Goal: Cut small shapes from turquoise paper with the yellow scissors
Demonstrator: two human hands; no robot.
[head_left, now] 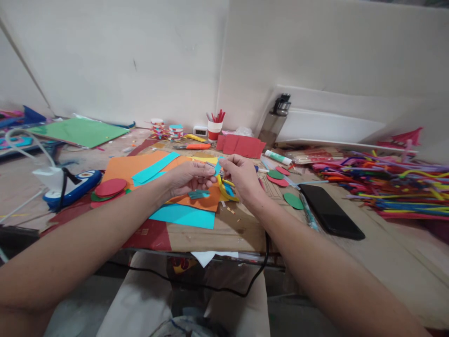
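Above the middle of the work surface, my right hand [242, 175] pinches a small blue paper piece [218, 165] between thumb and fingertips. My left hand [193, 177], fingers closed, meets the piece's left edge at its fingertips. Below the hands lie several small blue paper strips [199, 194] on orange paper [121, 164]. Yellow scissors handles [223, 188] show partly behind my right hand. Larger blue paper sheets [185, 216] lie nearer to me, and a long blue strip [156, 167] rests on the orange paper to the left.
Red and green paper discs [111, 188] lie left; more green discs [293, 201] lie right, near a black phone [329, 210]. Pipe cleaners [393, 180] are heaped far right. A blue power strip [73, 187] sits left. Behind stand a pen cup [214, 130] and a bottle [275, 122].
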